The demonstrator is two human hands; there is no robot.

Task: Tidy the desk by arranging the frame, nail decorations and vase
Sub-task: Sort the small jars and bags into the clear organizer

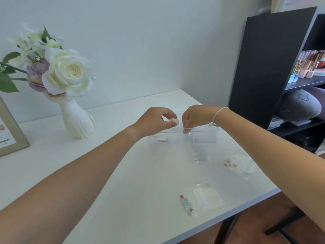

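Head view: left hand (154, 120) pinches a small packet (174, 121) above a clear tray (202, 136) lying crosswise on the bench (88, 164); right hand (195, 117) pinches the tray's rim. One packet (161, 138) lies in the tray's left end.

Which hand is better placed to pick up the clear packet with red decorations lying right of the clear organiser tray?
Right. The right hand is nearer that packet and holds nothing visible; the left hand pinches a small white piece.
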